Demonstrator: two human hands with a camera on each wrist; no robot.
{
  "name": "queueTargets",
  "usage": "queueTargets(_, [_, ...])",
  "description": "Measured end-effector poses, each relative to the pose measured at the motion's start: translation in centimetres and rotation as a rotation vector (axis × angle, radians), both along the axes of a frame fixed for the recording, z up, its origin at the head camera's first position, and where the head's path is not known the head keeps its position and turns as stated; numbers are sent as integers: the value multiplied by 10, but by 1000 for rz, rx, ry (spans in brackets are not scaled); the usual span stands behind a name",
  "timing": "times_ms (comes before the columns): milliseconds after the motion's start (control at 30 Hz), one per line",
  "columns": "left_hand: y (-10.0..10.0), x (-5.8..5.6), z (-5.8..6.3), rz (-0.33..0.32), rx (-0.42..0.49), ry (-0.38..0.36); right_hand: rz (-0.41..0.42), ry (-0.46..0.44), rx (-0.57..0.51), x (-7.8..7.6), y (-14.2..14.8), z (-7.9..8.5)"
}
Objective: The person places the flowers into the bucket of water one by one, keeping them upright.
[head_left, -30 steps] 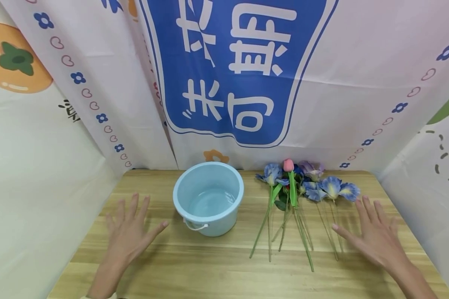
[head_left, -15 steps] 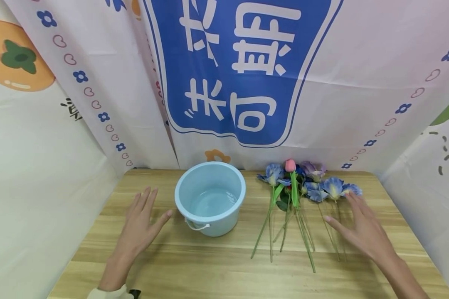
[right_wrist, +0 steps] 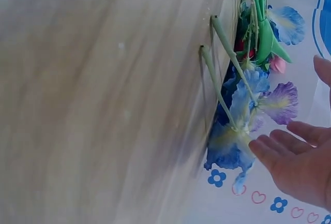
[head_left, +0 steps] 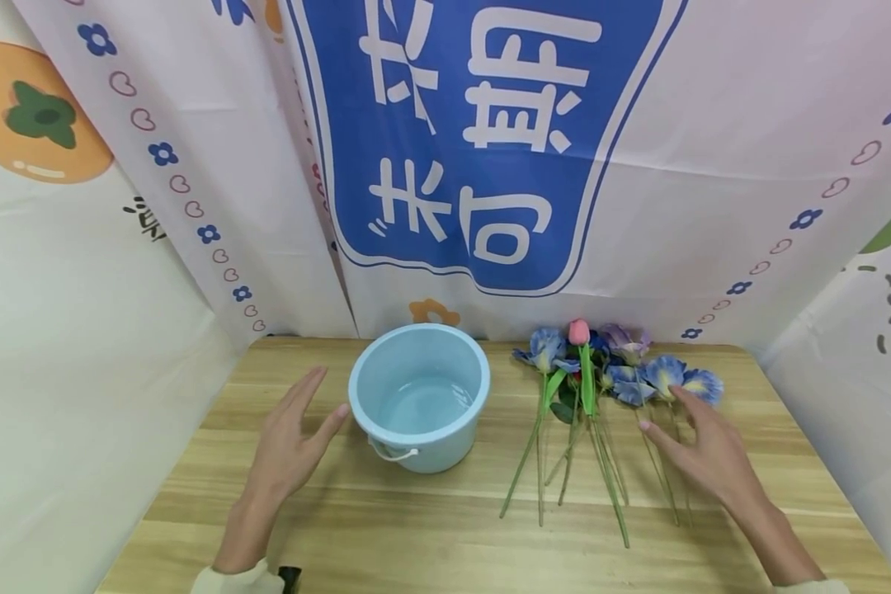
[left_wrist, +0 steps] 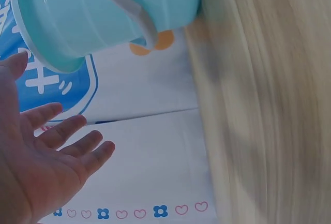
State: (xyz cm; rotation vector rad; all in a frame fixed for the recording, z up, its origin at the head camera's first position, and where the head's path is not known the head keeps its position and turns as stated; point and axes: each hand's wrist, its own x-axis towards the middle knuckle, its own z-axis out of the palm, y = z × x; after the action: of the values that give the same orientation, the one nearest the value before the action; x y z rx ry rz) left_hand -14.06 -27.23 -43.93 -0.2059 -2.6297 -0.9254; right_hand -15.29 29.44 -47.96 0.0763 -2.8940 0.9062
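Note:
A light blue bucket [head_left: 423,396] stands upright on the wooden table, its white handle [head_left: 393,453] hanging at the front. Just left of it is my left hand [head_left: 285,445], fingers extended, thumb close to the rim; in the left wrist view the bucket [left_wrist: 103,17] is beyond the spread fingers. My right hand [head_left: 713,454] hovers over the stems of the rightmost blue iris [head_left: 665,375], its fingers relaxed and holding nothing. The right wrist view shows its fingertips near the blue petals [right_wrist: 230,149]. A pink tulip [head_left: 579,332] and a purple flower [head_left: 624,343] lie among the several artificial flowers.
The wooden table [head_left: 416,536] has printed white cloth [head_left: 676,223] behind it and along both sides. Green stems [head_left: 615,495] point toward the table's front. A dark object [head_left: 289,577] shows beside the left sleeve [head_left: 238,580].
Both hands have moved inward: the left toward the bucket, the right toward the flowers. Their fingers are less spread than before. Bucket and flowers stay in place on the table.

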Motion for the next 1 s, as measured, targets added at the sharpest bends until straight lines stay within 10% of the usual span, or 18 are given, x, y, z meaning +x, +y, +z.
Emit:
queueTargets(400, [14,-10,-4,-46,142,163,15,43,-168,-19,3,-13])
queueTargets(1000, [22,-19,-4,-141,612,8,4,-173,-465,-34,10,-16])
